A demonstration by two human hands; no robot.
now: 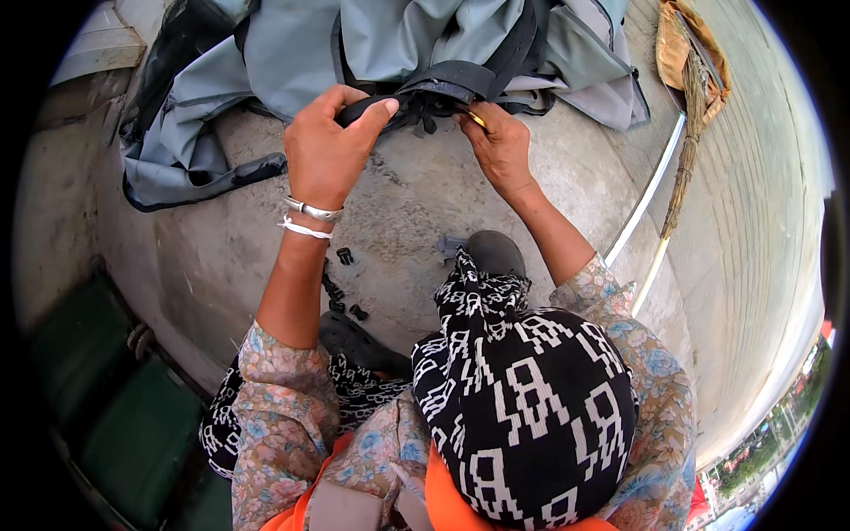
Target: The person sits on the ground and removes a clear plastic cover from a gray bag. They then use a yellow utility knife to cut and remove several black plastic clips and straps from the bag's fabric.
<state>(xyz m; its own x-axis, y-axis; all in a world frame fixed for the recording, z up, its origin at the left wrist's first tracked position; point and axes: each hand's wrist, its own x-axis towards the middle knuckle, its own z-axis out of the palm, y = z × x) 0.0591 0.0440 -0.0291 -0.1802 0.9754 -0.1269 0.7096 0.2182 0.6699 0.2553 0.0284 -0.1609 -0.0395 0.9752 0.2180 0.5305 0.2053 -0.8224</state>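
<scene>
Where my left hand [332,146] pinches: black strap [452,76], upper centre, apparently still joined to gray cloth [292,57]
My right hand [500,149]: grasping yellow tool [476,118]
Clips [344,256]: loose, left of centre, perhaps already detached

Floor [403,212]: grey concrete, stained and scuffed at the middle, finely grooved toward the right. Directly on it:
– Grey coated fabric [292,53], black-edged, heaped in folds at the far side; one bound strip trailing left.
– Small black plastic buckles [344,256], loose, in a rough line near the left shoe.
– Dark perforated clog [359,343], left; dark round-toed shoe [498,252], right.
– Translucent greyish scrap [450,245], just beside the right shoe.
– Twig broom [686,173], pale-handled, right; white strip [653,181] alongside.
</scene>
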